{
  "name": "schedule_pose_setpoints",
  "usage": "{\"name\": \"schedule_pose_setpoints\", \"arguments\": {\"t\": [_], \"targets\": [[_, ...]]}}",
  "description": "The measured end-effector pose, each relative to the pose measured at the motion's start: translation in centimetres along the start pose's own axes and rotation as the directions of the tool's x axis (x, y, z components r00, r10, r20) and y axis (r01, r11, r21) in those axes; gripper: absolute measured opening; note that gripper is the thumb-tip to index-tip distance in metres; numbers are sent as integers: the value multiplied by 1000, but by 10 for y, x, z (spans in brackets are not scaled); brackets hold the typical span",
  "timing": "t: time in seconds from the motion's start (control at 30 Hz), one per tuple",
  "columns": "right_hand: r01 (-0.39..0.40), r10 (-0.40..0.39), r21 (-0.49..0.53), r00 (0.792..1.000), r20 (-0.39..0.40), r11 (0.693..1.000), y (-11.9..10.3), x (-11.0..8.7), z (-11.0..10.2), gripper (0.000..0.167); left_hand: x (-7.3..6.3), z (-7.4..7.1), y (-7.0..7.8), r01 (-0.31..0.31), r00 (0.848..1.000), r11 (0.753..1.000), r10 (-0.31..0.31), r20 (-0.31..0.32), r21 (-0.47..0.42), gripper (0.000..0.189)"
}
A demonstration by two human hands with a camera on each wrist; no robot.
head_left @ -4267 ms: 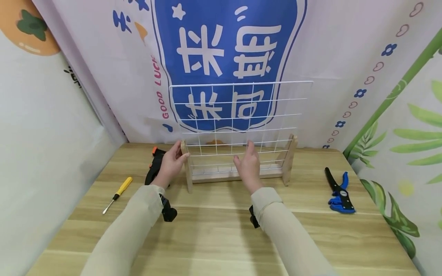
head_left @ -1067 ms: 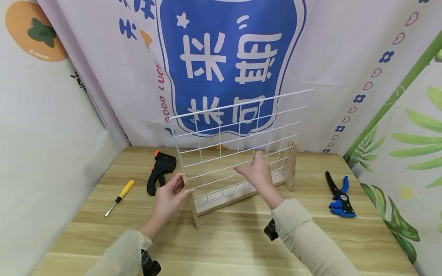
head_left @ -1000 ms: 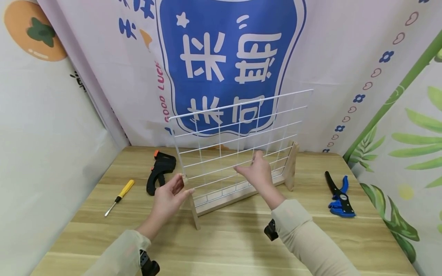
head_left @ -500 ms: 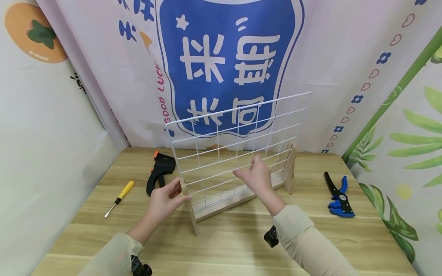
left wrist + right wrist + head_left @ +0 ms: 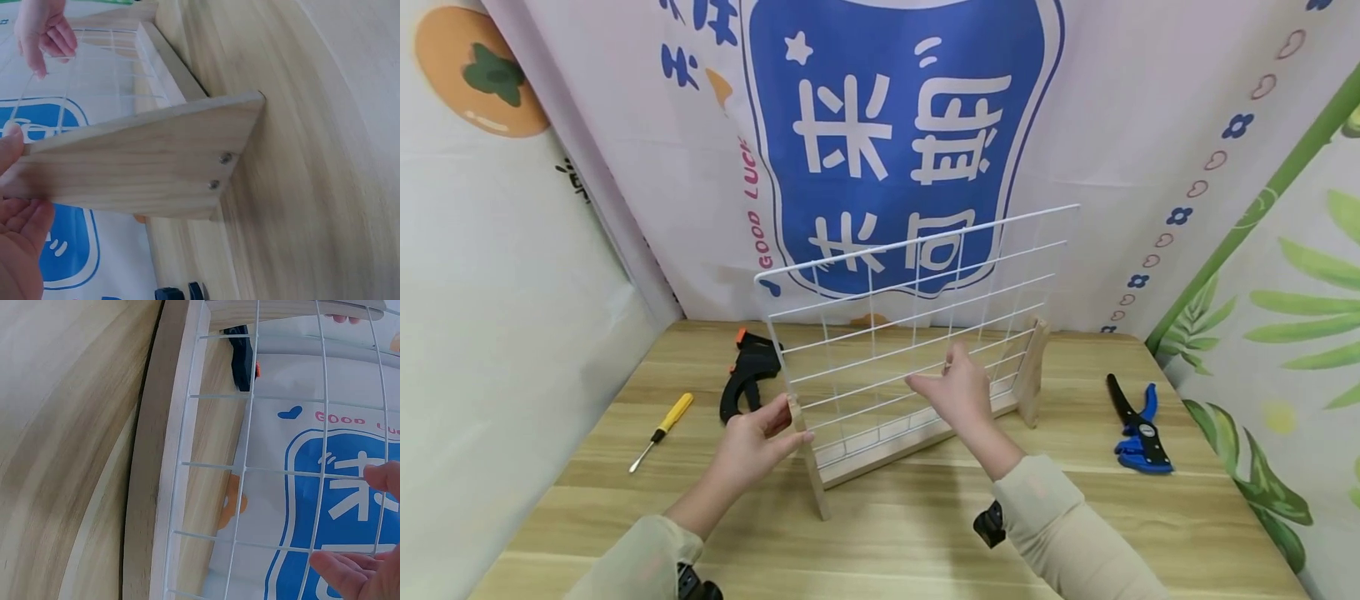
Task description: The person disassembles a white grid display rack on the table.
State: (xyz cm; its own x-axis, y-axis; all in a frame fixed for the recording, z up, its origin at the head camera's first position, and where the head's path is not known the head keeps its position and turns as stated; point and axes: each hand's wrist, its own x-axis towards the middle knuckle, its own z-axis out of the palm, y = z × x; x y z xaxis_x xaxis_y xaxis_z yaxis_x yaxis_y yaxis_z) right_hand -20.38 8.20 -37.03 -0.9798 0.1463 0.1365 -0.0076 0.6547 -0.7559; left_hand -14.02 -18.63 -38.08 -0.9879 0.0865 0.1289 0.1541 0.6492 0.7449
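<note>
A white wire grid (image 5: 895,279) stands upright in a wooden frame with two side boards and a bottom rail (image 5: 887,450). In the head view, my left hand (image 5: 748,442) grips the upper end of the left side board (image 5: 811,475), thumb on the near side. Two screw heads show low on this board (image 5: 156,159) in the left wrist view. My right hand (image 5: 958,387) is at the middle of the grid, its fingertips by the wires and its thumb spread away from the fingers. Whether it presses on a wire is hard to see. The right side board (image 5: 1032,375) stands farther back.
Left of the frame lie a black clamp with orange parts (image 5: 751,371) and a yellow-handled screwdriver (image 5: 662,429). Blue and black wire-stripping pliers (image 5: 1142,429) lie to the right. A printed curtain (image 5: 692,200) hangs behind the wooden table (image 5: 910,550).
The frame's left end has swung toward me with my left hand, so the grid now stands at an angle. Over the last second this continued slightly. The right hand kept its pose at the grid.
</note>
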Motion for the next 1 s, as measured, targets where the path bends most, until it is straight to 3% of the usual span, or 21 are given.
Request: {"name": "schedule_pose_setpoints", "arguments": {"t": [0.3,0.57,0.83,1.0], "targets": [[25,-26,-16,997,-72,1000,6,0,1,52,2,9,-9,-111,993,993,112,-31,28,67],[68,-73,-43,991,-108,997,9,0,3,50,-1,13,-18,-237,967,966,245,-68,106,59],[79,-83,-40,990,-112,996,8,0,1,50,0,11,-19,-284,951,951,295,-87,122,61],[100,-104,-38,988,-116,994,7,1,2,49,0,8,-19,-284,951,950,296,-91,132,61]]}}
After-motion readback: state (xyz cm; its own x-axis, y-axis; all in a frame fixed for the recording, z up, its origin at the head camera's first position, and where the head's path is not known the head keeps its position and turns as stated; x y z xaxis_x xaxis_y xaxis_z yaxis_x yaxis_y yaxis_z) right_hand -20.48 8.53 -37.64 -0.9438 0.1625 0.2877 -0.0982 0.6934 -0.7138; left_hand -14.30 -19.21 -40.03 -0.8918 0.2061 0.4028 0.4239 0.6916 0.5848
